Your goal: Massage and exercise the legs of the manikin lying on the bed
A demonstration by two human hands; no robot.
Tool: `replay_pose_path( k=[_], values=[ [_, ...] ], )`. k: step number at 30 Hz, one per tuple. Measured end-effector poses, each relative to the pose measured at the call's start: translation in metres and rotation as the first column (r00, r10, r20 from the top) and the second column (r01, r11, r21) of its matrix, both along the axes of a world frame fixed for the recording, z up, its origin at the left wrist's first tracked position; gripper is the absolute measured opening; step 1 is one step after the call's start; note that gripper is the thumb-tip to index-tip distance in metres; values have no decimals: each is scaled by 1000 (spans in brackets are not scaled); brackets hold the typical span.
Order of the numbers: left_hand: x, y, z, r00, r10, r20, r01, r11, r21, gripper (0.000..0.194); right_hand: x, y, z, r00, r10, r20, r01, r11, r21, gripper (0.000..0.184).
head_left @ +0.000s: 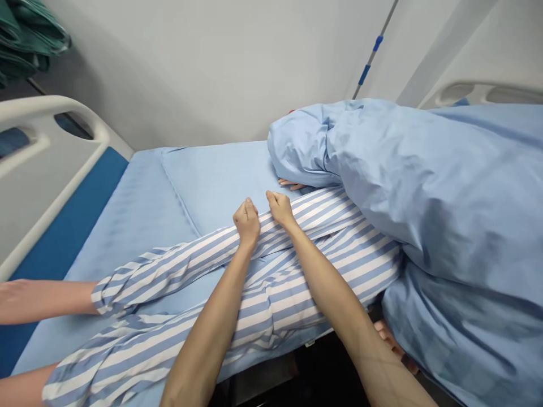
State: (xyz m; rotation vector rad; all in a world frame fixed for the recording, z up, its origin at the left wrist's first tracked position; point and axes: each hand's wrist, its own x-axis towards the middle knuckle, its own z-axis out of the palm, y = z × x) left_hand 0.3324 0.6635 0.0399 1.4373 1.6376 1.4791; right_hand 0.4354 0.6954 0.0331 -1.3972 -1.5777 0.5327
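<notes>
My left hand point(247, 220) is closed in a fist on the far leg of striped trousers point(271, 299), around the knee. Close to its right, my right hand point(279, 207) makes a fist too, over the thigh of the same leg. Nothing shows in either fist. Blue and white stripes cover both legs of a figure lying on the bed; whether it is a person or a manikin I cannot tell. Its bare lower legs point(51, 302) stick out at the left. A light blue quilt point(424, 186) hides the upper body, and fingertips point(291, 184) peek out below its edge.
The bed's blue sheet point(212, 175) runs along a pale wall point(190, 68). A white and blue footboard point(51, 169) closes off the left end. A thin pole point(375, 48) leans behind the quilt. Dark green folded cloth point(29, 37) hangs at upper left.
</notes>
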Motion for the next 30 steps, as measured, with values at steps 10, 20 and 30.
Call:
replay_pose_path(
  k=[10,20,30],
  values=[
    [48,11,-12,992,87,-87,-91,995,-43,41,5,2,1,975,-1,-222,3,1000,7,44],
    [42,6,-13,994,22,-111,-22,1000,-2,42,38,-1,14,1000,24,-20,-23,999,49,48],
    [59,5,-1,943,-33,331,-3,994,108,45,51,6,5,998,-57,-38,59,997,46,48]
  ],
)
